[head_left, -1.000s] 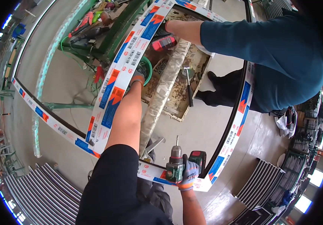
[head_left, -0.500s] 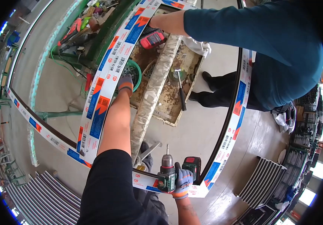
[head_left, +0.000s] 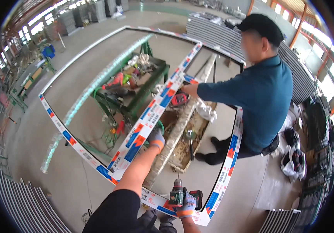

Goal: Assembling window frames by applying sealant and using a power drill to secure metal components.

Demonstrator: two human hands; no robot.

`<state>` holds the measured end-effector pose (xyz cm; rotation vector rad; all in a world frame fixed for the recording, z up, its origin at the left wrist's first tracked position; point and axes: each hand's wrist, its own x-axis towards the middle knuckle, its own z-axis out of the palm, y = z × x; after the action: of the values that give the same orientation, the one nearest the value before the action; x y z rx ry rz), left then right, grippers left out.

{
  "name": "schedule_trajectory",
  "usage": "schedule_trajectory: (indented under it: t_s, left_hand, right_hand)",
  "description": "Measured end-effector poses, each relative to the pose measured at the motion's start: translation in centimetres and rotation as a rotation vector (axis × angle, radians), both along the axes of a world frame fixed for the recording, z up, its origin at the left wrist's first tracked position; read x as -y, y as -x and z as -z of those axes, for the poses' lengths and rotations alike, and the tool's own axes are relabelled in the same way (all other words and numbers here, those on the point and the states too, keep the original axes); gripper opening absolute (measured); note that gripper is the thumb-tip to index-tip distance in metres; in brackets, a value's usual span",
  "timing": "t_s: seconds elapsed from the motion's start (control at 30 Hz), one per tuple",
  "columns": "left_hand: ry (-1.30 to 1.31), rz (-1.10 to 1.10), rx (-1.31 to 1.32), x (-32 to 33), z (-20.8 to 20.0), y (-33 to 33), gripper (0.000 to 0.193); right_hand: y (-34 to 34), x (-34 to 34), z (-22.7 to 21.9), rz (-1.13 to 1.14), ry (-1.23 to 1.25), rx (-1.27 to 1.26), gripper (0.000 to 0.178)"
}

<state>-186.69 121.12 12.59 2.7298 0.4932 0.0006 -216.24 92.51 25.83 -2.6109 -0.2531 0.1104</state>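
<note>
Head view tilted up, right hand [head_left: 187,206] gripping one drill [head_left: 176,195], left hand [head_left: 157,139] at one green bucket [head_left: 160,125], grip unclear

Workshop: power drill [head_left: 176,197], tool-strewn bench [head_left: 148,89]

Cannot see the fingertips of the left hand [head_left: 156,139], lost at the bucket [head_left: 160,125] beside the frame [head_left: 136,146]. Can catch only a green sliver of that bucket, with its contents out of sight. Cannot see the grip of the drill [head_left: 176,197] inside the right hand [head_left: 188,205], nor judge the bit [head_left: 178,176], too small here. Lose the right forearm [head_left: 190,225] at the lower edge. Cannot sort the tool heap [head_left: 130,75], too small and jumbled, or follow the bars [head_left: 23,206] past the dark rim at lower left.
</note>
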Motion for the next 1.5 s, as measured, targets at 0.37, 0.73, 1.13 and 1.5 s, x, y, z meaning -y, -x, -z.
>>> schedule_trajectory:
  t_s: [0.37, 0.73, 1.13, 1.5]
  left_hand:
    - [0.46, 0.026, 0.13, 3.0, -17.0, 33.4, 0.032]
    - [1.077, -0.362, 0.456, 9.7, -28.4, 47.0, 0.032]
    - [0.914, -0.005, 0.322, 8.5, -28.5, 52.0, 0.024]
    - [0.87, 0.406, 0.305, 1.6, -27.9, 53.3, 0.029]
  right_hand:
    - [-1.7, 1.2, 4.9, -0.057, -0.83, -0.11, 0.042]
    - [-2.7, 4.3, -15.4, -0.973, -0.573, -0.041, 0.044]
    - [7.8, 8.1, -12.6, -0.872, -0.651, -0.561, 0.045]
    - [13.4, 5.0, -17.1, -0.724, -0.544, -0.542, 0.039]
